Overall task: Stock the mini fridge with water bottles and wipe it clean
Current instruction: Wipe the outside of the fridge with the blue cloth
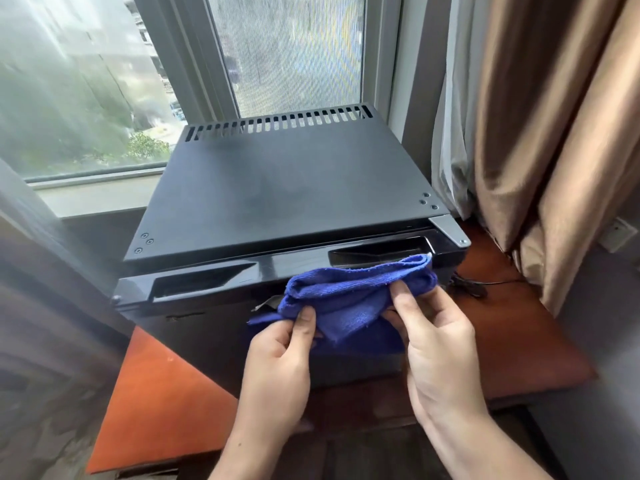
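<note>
A black mini fridge (277, 188) sits on a reddish-brown wooden surface (152, 403) in front of a window (86, 81), seen from above and from the front. Its door is closed, and a row of vent slots runs along the back edge of its flat top. Both hands hold a folded blue microfibre cloth (353, 296) against the upper front of the door, just below its top edge and right of centre. The left hand (280, 362) pinches the cloth's lower left part between thumb and curled fingers. The right hand (440, 344) grips the cloth's right side, thumb on top and fingers tucked beneath. A tan curtain (554, 133) hangs at the right. A black cord (485, 284) lies on the wood beside the fridge's right side.
</note>
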### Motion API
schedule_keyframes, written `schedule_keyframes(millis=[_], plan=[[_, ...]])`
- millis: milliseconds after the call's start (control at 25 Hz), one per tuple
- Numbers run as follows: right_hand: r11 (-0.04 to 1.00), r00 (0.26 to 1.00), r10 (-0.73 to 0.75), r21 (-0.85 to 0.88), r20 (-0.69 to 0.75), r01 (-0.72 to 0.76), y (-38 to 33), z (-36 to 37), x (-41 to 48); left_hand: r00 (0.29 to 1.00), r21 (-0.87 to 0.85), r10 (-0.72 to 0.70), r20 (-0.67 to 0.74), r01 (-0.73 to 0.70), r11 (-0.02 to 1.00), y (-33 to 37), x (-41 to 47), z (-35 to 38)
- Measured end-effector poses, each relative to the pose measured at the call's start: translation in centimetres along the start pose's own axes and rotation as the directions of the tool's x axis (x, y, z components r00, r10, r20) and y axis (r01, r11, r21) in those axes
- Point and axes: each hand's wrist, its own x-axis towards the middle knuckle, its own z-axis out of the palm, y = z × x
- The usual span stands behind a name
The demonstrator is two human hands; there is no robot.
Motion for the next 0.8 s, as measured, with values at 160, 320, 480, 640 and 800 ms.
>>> schedule_keyframes(millis=[160,320,480,640,800], plan=[[1.000,0.999,0.020,0.002,0.039,-0.020,0.1,1.7,-0.6,0.999,-0.025,0.004,-0.050,-0.005,1.000,0.1,-0.1,-1.9],[1.000,0.999,-0.002,-0.011,0.046,0.002,-1.3,1.7,-0.4,1.000,-0.046,-0.004,-0.024,0.003,0.999,1.1,0.1,-2.0],[1.000,0.999,-0.028,0.014,-0.028,0.028,-4.1,0.2,1.3,0.998,-0.042,0.050,0.045,-0.048,0.998,3.6,-0.1,0.8],[0.911,0.968,-0.252,-0.334,0.015,0.243,-6.4,-2.7,2.3,0.985,-0.056,0.105,0.140,-0.098,0.994,5.5,0.2,3.8],[0.415,0.918,-0.292,-0.829,0.269,0.375,-7.5,-4.3,2.4,0.977,-0.085,0.100,0.186,-0.085,0.993,5.9,0.6,4.2]])
